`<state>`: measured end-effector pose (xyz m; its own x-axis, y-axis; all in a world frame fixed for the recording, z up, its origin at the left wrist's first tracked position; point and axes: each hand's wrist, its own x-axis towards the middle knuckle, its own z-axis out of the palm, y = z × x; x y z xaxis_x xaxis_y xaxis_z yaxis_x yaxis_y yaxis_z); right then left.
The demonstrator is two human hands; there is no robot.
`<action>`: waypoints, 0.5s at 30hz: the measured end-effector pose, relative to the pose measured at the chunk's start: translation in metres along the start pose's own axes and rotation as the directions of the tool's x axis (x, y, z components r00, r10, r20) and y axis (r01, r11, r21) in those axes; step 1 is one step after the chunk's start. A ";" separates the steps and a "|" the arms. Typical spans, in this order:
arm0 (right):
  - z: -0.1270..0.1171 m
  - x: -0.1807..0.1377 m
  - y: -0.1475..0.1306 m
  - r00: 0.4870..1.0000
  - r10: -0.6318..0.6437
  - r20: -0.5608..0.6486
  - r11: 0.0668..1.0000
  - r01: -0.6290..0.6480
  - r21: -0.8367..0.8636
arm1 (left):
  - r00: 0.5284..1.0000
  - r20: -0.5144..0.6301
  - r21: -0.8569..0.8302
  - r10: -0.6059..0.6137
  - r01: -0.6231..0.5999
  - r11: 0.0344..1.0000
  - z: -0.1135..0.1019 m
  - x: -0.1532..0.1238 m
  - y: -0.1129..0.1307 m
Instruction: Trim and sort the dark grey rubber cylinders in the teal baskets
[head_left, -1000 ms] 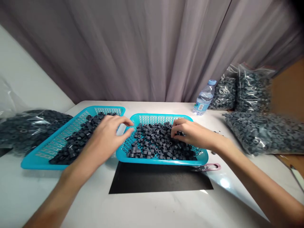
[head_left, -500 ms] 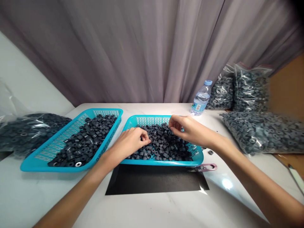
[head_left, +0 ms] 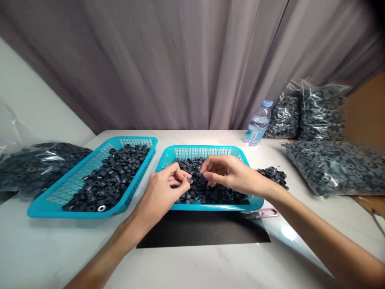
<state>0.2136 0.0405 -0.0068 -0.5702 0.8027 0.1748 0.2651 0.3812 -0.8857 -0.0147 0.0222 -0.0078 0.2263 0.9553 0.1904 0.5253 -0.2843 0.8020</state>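
Observation:
Over the middle blue basket [head_left: 216,207], my left hand [head_left: 168,182] pinches a small grey ring [head_left: 189,181] between thumb and fingertips. My right hand [head_left: 224,170] hovers just to the right of it, its thumb and index finger brought together. Whatever sits in that pinch is too small and dark to tell. Beneath both hands lies a heap of dark grey short rings [head_left: 195,192], which fills much of the basket. The hands are close but do not touch.
A second blue basket [head_left: 39,208] with dark rings stands left, beside a clear bag [head_left: 45,164] of rings. Thread snips [head_left: 264,213] lie by the middle basket's front right corner, above a black mat [head_left: 204,233]. Loose pieces [head_left: 275,176], a water bottle [head_left: 258,124] and filled bags [head_left: 337,168] are right.
My right hand has moved left and down, closer to my left hand. My left hand has turned, bringing a grey ring into view at its fingertips. The camera view has shifted slightly.

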 end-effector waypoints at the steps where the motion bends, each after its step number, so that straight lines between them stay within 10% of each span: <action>1: 0.004 0.001 0.001 1.000 0.016 0.003 0.999 -0.016 0.045 | 1.000 -0.001 -0.041 -0.012 0.012 0.999 0.002 -0.002 -0.001; 15: 0.019 -0.002 -0.003 0.999 0.045 0.001 0.949 -0.043 0.312 | 0.995 0.102 -0.334 -0.014 0.048 0.941 -0.005 -0.004 0.005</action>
<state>0.1990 0.0290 -0.0124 -0.5581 0.8189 0.1341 0.0338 0.1839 -0.9824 -0.0172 0.0174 -0.0019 0.3015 0.9459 0.1200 0.2312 -0.1946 0.9532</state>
